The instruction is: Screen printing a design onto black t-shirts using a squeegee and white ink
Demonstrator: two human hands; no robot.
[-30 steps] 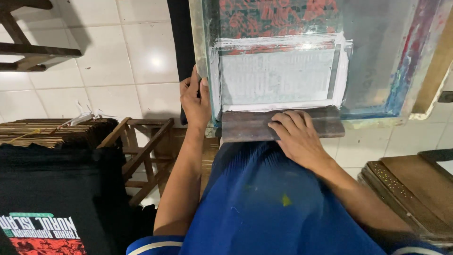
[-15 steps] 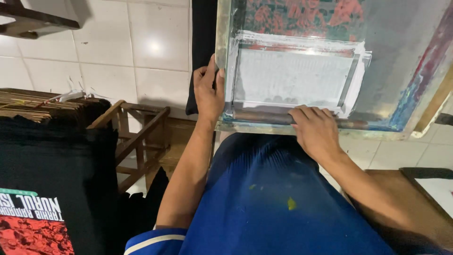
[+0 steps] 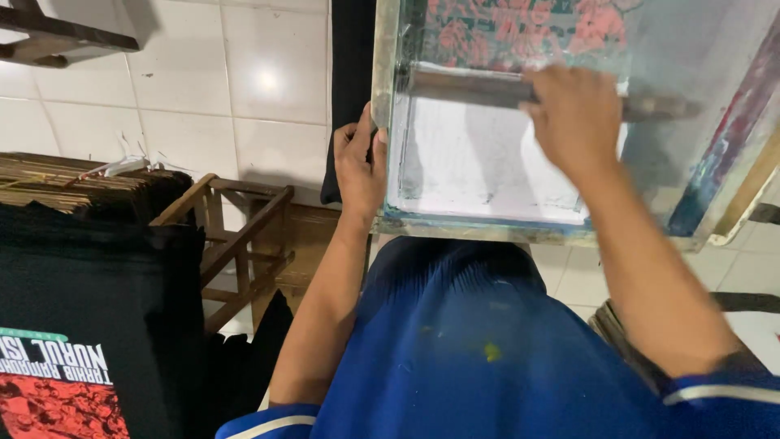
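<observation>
A screen-printing frame (image 3: 455, 232) with a pale mesh lies flat over black cloth (image 3: 351, 65). White ink covers the middle of the mesh (image 3: 479, 162), and a red pattern shows at its far end. My left hand (image 3: 359, 167) grips the frame's left rail, thumb over the edge. Farther up the mesh, my right hand (image 3: 575, 114) is closed on a long dark squeegee (image 3: 467, 88) that lies across the screen. My blue shirt (image 3: 479, 349) fills the lower middle of the view.
A stack of black printed shirts (image 3: 81, 325) sits at lower left, on top of flat boards (image 3: 57, 175). A wooden stool frame (image 3: 236, 236) stands between the stack and me. White floor tiles (image 3: 203, 73) lie beyond. More wood shows at top left and lower right.
My right hand has pushed the squeegee from the near edge of the screen to its far part, leaving white ink spread over the mesh. The left hand stayed on the rail.
</observation>
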